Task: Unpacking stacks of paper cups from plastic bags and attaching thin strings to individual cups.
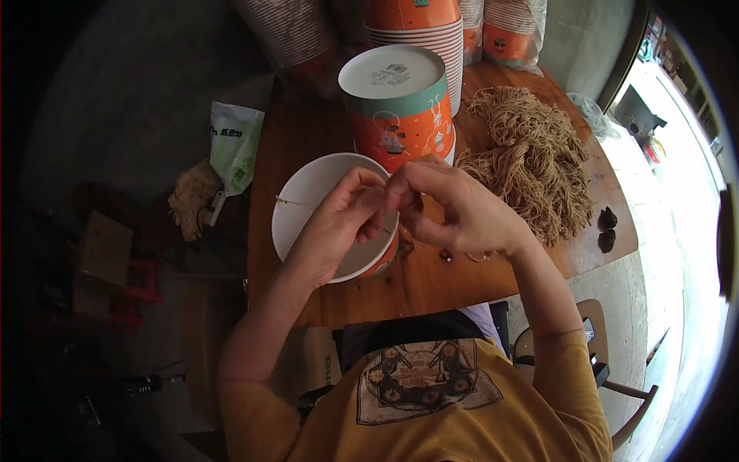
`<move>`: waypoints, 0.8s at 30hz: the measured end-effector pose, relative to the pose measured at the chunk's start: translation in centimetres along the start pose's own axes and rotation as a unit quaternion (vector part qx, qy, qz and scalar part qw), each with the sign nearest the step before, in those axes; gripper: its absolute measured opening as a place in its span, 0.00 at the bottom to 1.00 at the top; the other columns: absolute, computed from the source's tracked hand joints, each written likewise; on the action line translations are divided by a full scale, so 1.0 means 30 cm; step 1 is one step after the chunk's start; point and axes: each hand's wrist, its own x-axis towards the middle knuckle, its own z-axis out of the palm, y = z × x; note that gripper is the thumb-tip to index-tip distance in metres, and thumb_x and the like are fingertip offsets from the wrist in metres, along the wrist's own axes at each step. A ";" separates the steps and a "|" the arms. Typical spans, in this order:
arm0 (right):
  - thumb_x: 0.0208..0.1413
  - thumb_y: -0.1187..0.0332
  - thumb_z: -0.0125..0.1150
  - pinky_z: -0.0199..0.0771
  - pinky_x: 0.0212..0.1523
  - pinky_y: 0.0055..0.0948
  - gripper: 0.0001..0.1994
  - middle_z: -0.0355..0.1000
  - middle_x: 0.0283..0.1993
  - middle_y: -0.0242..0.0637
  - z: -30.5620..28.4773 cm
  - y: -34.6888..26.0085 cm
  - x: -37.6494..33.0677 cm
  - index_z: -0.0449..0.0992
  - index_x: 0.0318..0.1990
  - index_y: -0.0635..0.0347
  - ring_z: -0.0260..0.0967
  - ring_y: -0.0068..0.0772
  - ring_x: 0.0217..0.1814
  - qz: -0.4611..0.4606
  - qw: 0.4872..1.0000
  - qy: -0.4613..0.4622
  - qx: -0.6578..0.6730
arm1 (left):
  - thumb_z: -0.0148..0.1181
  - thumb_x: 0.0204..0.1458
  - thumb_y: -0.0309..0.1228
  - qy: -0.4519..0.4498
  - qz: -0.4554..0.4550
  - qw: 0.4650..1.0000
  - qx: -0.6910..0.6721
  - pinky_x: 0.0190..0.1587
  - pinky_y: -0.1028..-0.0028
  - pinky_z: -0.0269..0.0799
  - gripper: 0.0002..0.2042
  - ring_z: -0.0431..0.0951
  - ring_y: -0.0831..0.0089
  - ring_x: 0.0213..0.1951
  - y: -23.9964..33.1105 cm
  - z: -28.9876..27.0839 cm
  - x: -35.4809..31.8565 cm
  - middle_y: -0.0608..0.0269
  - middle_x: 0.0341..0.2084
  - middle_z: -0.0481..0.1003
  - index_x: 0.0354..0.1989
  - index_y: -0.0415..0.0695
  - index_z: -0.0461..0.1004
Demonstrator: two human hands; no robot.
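The left hand (350,212) is curled, its thumb and fingers drawn nearly together over the white-lined bucket (296,179); against it, the right hand (454,200) is bent, with thumb and forefinger brought close. Something thin appears to be pinched where they meet, but the contact is hidden by the fingers, and what is gripped by each hand cannot be told.

To the left of the hands, a thin strand (291,202) is stretched across the bucket's mouth; it could be dropped inside if the pinch were loosened, or snapped if it were pulled too hard. Beneath the hands, the white-lined bucket could be tipped if its rim were pressed by the left wrist. Just beyond, the upturned orange bucket (396,127) could be nudged by the knuckles. To the right, the pile of strands (531,154) could be snagged by the right forearm and tangled further.

The thin strand is fine and pale, with a browner end at the rim left of the hands. The pile, right of the right hand, is tan, looped and loosely heaped on the wooden table (346,306).
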 end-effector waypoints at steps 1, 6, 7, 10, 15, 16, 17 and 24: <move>0.44 0.77 0.55 0.66 0.47 0.31 0.10 0.70 0.35 0.34 -0.004 0.000 0.014 0.70 0.37 0.60 0.68 0.36 0.40 0.006 1.000 -0.010 0.004 | 0.48 0.60 0.32 -0.005 0.003 1.000 -0.005 0.30 0.83 0.63 0.05 0.65 0.85 0.27 -0.005 0.003 0.000 0.72 0.25 0.67 0.41 0.46 0.66; 0.48 0.75 0.58 0.65 0.47 0.31 0.07 0.71 0.36 0.35 -0.013 0.034 0.072 0.73 0.37 0.60 0.68 0.35 0.41 -0.007 0.999 -0.039 0.009 | 0.48 0.60 0.31 -0.002 -0.019 1.000 0.002 0.31 0.83 0.64 0.06 0.66 0.85 0.27 0.000 0.012 -0.009 0.72 0.27 0.69 0.42 0.44 0.68; 0.50 0.74 0.59 0.66 0.47 0.30 0.06 0.71 0.36 0.34 -0.015 0.038 0.078 0.73 0.37 0.60 0.68 0.33 0.41 0.005 0.998 -0.050 0.023 | 0.48 0.61 0.31 -0.015 -0.028 1.000 0.003 0.32 0.83 0.64 0.06 0.66 0.85 0.27 0.003 0.012 -0.012 0.72 0.28 0.69 0.42 0.44 0.69; 0.51 0.74 0.59 0.66 0.47 0.29 0.06 0.71 0.36 0.34 -0.006 0.054 0.083 0.73 0.37 0.60 0.68 0.30 0.42 0.018 0.997 -0.054 0.045 | 0.48 0.61 0.31 -0.041 -0.039 0.998 -0.018 0.34 0.83 0.65 0.08 0.66 0.85 0.29 -0.004 0.004 -0.019 0.71 0.29 0.69 0.43 0.43 0.69; 0.52 0.74 0.58 0.68 0.46 0.28 0.05 0.71 0.36 0.33 0.001 0.055 0.067 0.72 0.37 0.61 0.68 0.28 0.44 0.080 0.992 -0.034 0.097 | 0.50 0.60 0.32 -0.065 -0.031 0.997 -0.009 0.35 0.83 0.65 0.09 0.66 0.85 0.29 -0.007 -0.001 -0.021 0.72 0.29 0.70 0.42 0.41 0.71; 0.52 0.74 0.58 0.68 0.46 0.28 0.05 0.71 0.36 0.34 0.005 0.056 0.060 0.72 0.37 0.62 0.69 0.29 0.43 0.080 0.993 -0.012 0.089 | 0.50 0.60 0.33 -0.071 -0.025 0.997 -0.005 0.35 0.84 0.65 0.09 0.66 0.86 0.29 -0.008 -0.002 -0.019 0.72 0.29 0.70 0.41 0.41 0.71; 0.53 0.75 0.58 0.68 0.45 0.28 0.05 0.71 0.37 0.35 0.010 0.057 0.053 0.72 0.37 0.62 0.69 0.30 0.42 0.079 0.994 0.010 0.080 | 0.50 0.60 0.33 -0.071 -0.025 0.997 -0.006 0.35 0.84 0.65 0.09 0.66 0.86 0.29 -0.010 -0.005 -0.016 0.72 0.29 0.70 0.41 0.41 0.71; 0.49 0.71 0.62 0.70 0.38 0.35 0.08 0.68 0.33 0.38 0.084 0.060 -0.065 0.71 0.33 0.62 0.68 0.42 0.38 0.028 0.972 0.210 -0.106 | 0.52 0.59 0.34 -0.058 -0.038 0.997 -0.016 0.33 0.85 0.63 0.08 0.66 0.87 0.27 -0.015 -0.006 -0.001 0.72 0.26 0.70 0.37 0.42 0.71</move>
